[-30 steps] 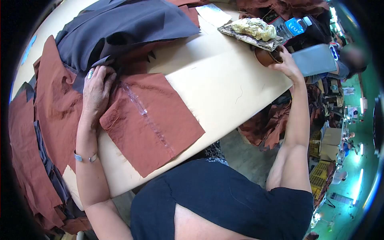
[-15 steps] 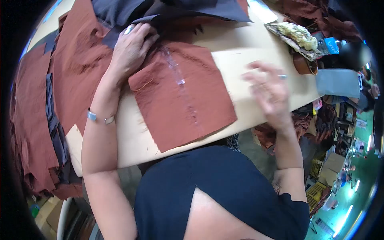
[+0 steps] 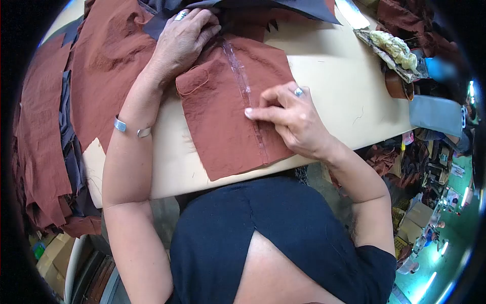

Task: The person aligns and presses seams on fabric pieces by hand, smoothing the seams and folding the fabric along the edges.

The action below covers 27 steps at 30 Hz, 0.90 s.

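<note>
A rust-brown cloth panel (image 3: 217,131) lies on the pale table, with a shiny clear strip (image 3: 239,71) running down its middle. My left hand (image 3: 186,40) rests at the panel's upper left edge by the dark cloth, fingers curled together; what they hold, if anything, is hidden. Over the lower part of the strip is my right hand (image 3: 291,116), thumb and index finger pinched at the cloth. Whatever lies between those fingertips is too small to name. Dark grey cloth (image 3: 288,7) is bunched beyond the left hand.
Brown cloth pieces (image 3: 43,137) hang over the table's left side. At the right stand a brown round container (image 3: 397,86), a crumpled yellowish bundle (image 3: 395,48), a blue-labelled bottle (image 3: 438,68) and a grey box (image 3: 436,115). The table's near edge runs just before my body.
My right hand has left the brown container and come left onto the panel, its fingers now pinched. My left hand stays by the dark cloth. The camera view has shifted right.
</note>
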Motion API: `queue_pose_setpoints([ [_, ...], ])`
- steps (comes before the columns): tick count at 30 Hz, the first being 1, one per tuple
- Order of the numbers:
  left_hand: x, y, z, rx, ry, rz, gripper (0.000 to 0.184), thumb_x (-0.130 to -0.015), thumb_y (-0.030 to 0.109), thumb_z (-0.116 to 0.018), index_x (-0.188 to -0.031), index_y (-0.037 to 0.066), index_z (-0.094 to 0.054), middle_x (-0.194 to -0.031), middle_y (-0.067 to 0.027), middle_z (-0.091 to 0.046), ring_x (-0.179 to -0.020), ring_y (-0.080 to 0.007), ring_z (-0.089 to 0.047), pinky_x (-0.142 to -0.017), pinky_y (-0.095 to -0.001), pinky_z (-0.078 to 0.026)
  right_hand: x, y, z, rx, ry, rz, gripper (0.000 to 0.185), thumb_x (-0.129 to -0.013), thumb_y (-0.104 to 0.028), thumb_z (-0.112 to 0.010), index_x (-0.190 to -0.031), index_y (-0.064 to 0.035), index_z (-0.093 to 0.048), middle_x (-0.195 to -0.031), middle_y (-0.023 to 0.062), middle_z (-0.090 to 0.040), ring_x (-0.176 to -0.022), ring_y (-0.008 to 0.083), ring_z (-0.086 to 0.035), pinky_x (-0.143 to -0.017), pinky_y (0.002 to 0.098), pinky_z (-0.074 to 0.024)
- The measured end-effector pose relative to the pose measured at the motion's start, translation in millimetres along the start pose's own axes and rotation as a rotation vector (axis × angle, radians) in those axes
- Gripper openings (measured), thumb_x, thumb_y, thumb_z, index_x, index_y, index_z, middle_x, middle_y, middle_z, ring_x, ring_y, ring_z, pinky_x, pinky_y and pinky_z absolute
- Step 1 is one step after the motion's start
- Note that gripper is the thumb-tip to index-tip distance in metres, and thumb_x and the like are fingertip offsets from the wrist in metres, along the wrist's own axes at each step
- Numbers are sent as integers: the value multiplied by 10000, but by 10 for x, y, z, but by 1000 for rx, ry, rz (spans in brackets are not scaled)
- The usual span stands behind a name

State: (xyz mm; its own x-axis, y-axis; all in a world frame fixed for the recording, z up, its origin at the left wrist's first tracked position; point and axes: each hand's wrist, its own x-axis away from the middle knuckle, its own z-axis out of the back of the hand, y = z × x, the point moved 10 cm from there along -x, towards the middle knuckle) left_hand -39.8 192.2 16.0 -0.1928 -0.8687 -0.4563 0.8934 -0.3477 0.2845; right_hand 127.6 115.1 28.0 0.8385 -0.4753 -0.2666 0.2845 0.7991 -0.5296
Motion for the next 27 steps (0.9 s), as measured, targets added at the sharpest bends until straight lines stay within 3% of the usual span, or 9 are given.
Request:
queue_pose_setpoints([
  [8, -28, 11, 52, 31, -75, 92, 154, -757, 110, -625, -866, 35, -545, -996, -156, -555, -968, -331, -505, -878, -406, -387, 484, -441, -30, 119, -17, 253, 287, -733, -109, -584, -1004, -94, -679, -876, -4, -550, -764, 160, -488, -779, 341, -335],
  [12, 23, -44, -35, -5, 9, -24, 169, -883, 217, -512, -967, 76, -554, -1013, -100, -593, -962, -306, -547, -822, -401, -409, 509, -458, -19, 50, -79, 258, 308, -706, -66, -569, -987, -110, -687, -862, 5, -558, -780, 168, -504, -784, 350, -354],
  [15, 2, -72, -33, 33, -32, -2, 168, -869, 193, -517, -963, 57, -543, -1002, -133, -582, -939, -348, -533, -808, -415, -414, 471, -102, 388, -280, -40, 60, 334, -655, -9, -546, -945, -96, -687, -866, 22, -554, -790, 186, -519, -788, 337, -383],
  [16, -5, -41, -2, 61, -13, 17, 160, -866, 184, -521, -952, 52, -542, -982, -135, -579, -924, -354, -532, -795, -417, -412, 542, 120, 765, -284, 98, -148, 297, -653, 25, -509, -885, -60, -673, -882, 41, -555, -806, 184, -528, -782, 310, -411],
  [17, -16, -18, 7, 35, -47, 43, 151, -864, 180, -527, -937, 49, -544, -966, -135, -576, -919, -351, -533, -783, -413, -410, 801, 473, 1151, -562, 488, -315, 246, -708, 25, -508, -898, -36, -652, -880, 42, -551, -818, 157, -525, -769, 272, -416],
  [19, -19, 16, 44, 57, -30, 41, 124, -858, 153, -535, -917, 44, -549, -958, -133, -570, -914, -346, -529, -774, -408, -407, 1092, 669, 2006, -142, 735, -440, 246, -790, -21, -526, -1021, -23, -610, -964, 47, -574, -846, 142, -524, -794, 258, -411],
  [21, -30, 13, 43, 92, -42, 44, 108, -855, 135, -537, -905, 40, -555, -959, -134, -569, -916, -343, -524, -771, -410, -408, 1426, 957, 2544, 501, 642, -614, 311, -726, -49, -640, -1036, -43, -613, -1000, 48, -585, -879, 156, -530, -811, 287, -429],
  [22, -26, 3, 35, 100, -62, 54, 106, -853, 131, -541, -903, 39, -557, -965, -133, -571, -920, -341, -524, -778, -409, -409, 1573, 1217, 2643, 533, 551, -730, 391, -701, -161, -691, -1072, -63, -616, -1150, 88, -558, -1020, 241, -535, -892, 340, -419],
  [27, 15, 24, 73, 165, -92, 94, 102, -841, 124, -564, -890, 35, -562, -1032, -122, -572, -957, -331, -518, -820, -401, -415, 1756, 2101, 2583, 765, 82, -964, 680, -588, -420, -747, -1158, -77, -604, -1433, 137, -337, -1282, 348, -361, -1037, 432, -324],
])
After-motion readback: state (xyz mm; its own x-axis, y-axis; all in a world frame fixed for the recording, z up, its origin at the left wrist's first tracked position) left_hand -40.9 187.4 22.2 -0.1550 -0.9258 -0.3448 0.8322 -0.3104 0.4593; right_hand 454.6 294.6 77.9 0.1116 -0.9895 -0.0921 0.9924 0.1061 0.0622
